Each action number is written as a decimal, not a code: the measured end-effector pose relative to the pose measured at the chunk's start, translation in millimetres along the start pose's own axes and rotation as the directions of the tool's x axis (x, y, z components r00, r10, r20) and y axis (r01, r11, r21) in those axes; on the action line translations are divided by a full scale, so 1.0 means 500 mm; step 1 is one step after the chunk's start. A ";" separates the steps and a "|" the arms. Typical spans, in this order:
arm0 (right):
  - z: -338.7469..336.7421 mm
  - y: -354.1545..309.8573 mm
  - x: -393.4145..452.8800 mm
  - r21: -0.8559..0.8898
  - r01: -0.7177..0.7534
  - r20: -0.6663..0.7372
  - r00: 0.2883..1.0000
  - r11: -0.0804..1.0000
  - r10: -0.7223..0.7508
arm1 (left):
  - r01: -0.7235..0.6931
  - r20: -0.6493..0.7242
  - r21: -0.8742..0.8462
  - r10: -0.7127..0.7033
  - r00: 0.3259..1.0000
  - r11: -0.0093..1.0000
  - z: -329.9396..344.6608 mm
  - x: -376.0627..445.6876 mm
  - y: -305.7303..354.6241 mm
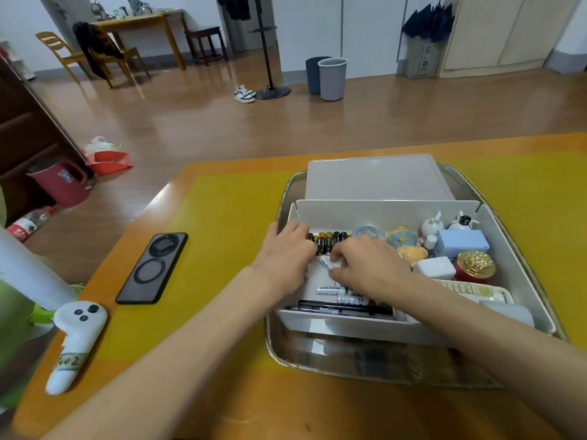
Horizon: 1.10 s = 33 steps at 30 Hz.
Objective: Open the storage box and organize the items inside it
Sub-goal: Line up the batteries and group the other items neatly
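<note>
Right hand [362, 265] pinches a white battery [327, 263], long axis near-to-far; left hand [286, 249], fingers curled, steadies the black battery row [328, 240] just beyond.

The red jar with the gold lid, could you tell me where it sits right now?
In the head view, the red jar with the gold lid stands at the right side of the open storage box, just right of a white case and below a light blue box.

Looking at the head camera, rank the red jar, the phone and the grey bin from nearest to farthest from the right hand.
From the right hand:
1. Red jar, inside the box, to its right.
2. Phone, on the table, left.
3. Grey bin, on the floor, far beyond.
</note>
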State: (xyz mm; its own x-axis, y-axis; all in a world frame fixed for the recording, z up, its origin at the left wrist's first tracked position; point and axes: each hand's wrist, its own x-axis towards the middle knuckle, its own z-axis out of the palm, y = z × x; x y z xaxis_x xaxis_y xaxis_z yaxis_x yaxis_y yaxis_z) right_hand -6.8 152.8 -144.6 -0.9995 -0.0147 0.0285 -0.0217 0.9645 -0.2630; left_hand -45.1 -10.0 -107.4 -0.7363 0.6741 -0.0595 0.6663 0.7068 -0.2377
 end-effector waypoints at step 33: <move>-0.047 0.009 -0.016 -0.251 0.255 0.183 0.960 0.934 -0.213 | -0.253 0.025 0.002 0.253 0.967 0.968 -0.010 0.019 -0.005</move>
State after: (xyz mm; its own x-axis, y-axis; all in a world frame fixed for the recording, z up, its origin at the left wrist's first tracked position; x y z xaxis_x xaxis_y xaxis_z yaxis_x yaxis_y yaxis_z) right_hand 1.9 163.6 -123.6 -0.9591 -0.2672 -0.0929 -0.2687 0.9632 0.0036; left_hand -53.2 -4.1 -102.8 -0.5468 0.8252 -0.1418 0.8305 0.5132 -0.2165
